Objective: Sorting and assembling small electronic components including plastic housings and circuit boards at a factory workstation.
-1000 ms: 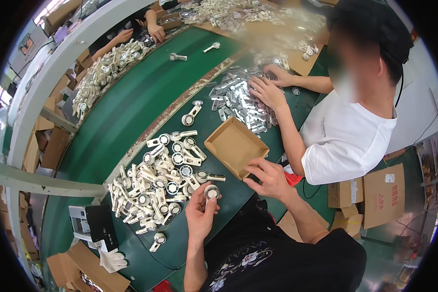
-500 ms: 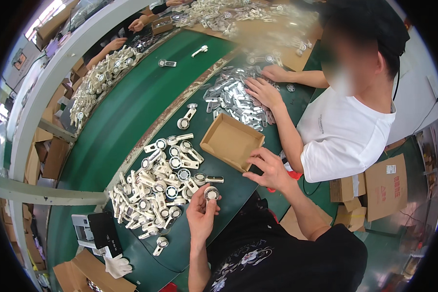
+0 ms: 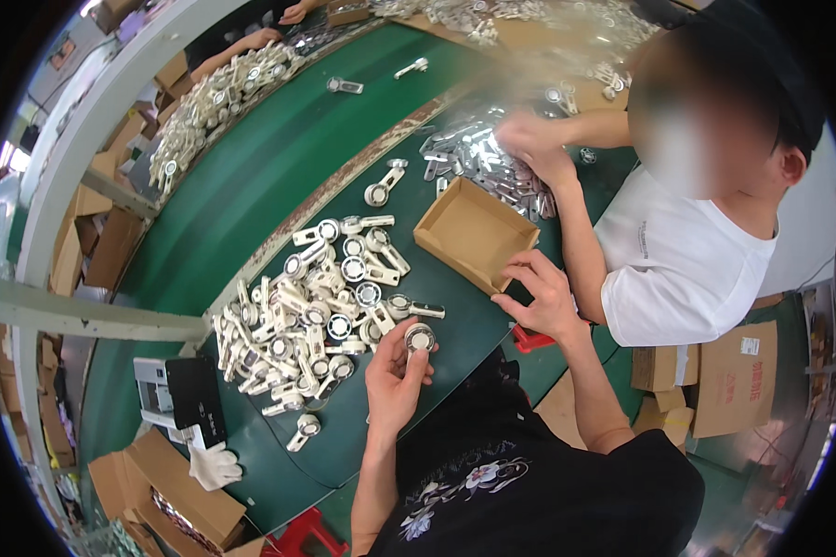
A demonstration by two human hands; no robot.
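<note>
My left hand holds a small white part with a round, ringed head, thumb pressed on its face. At the near right corner of a shallow open cardboard box, my right hand has its thumb and fingers around the edge. No items show inside the box. Left of my left hand lies a heap of similar white parts, each with a round head and a slotted handle. One loose white part lies beyond the heap, left of the box.
A co-worker in a white shirt handles a pile of silvery flat pieces beyond the box. A green conveyor belt runs along the left, behind a white metal frame. A glove and cardboard carton are lower left.
The view has shifted, so the table things appear higher and further right. The co-worker's hands have moved over the silvery pile and now blur. Both my hands keep their grips.
</note>
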